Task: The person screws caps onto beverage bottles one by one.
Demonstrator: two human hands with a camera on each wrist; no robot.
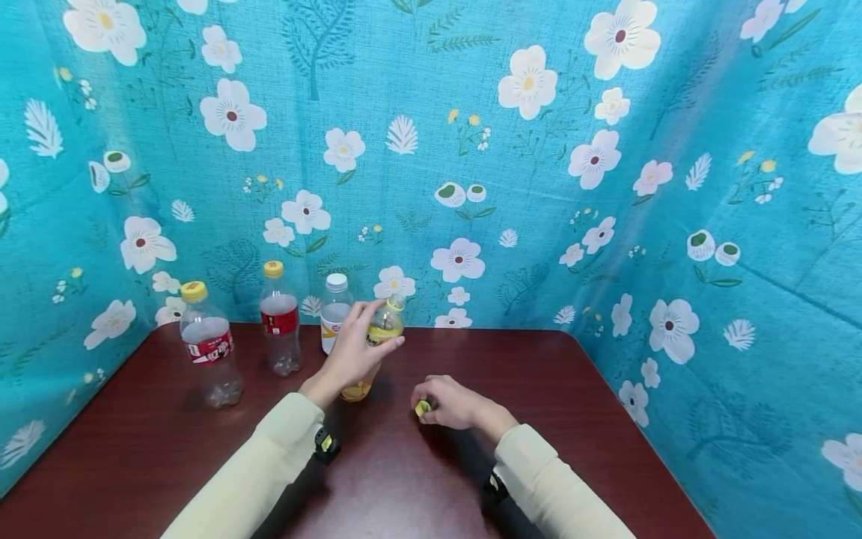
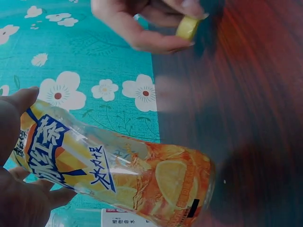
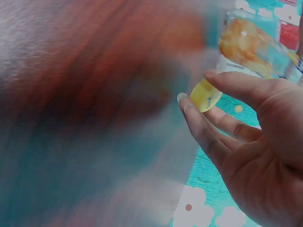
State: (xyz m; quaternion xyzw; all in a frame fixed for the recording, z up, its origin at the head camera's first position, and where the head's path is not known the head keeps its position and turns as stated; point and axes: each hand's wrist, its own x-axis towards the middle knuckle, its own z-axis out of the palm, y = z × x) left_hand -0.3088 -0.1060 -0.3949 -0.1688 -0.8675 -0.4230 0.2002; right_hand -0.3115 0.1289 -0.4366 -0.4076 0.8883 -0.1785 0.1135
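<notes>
My left hand [image 1: 355, 343] grips a clear iced tea bottle [image 1: 386, 322] by its yellow-labelled upper part. The bottle is tilted, its uncapped neck leaning to the right in the head view. Its lower half, printed with orange slices [image 2: 175, 177], shows large in the left wrist view. To the right of it, low over the table, my right hand [image 1: 453, 403] pinches a yellow bottle cap [image 3: 206, 96] between thumb and fingertips. The cap [image 2: 188, 27] is apart from the bottle. Whether the bottle's base touches the table, I cannot tell.
Two clear bottles with red labels and yellow caps, one nearer [image 1: 210, 348] and one farther back [image 1: 280, 322], stand on the left. A white-capped bottle [image 1: 334, 311] is partly behind my left hand. The dark red table [image 1: 525, 367] meets a blue flowered curtain [image 1: 417, 172].
</notes>
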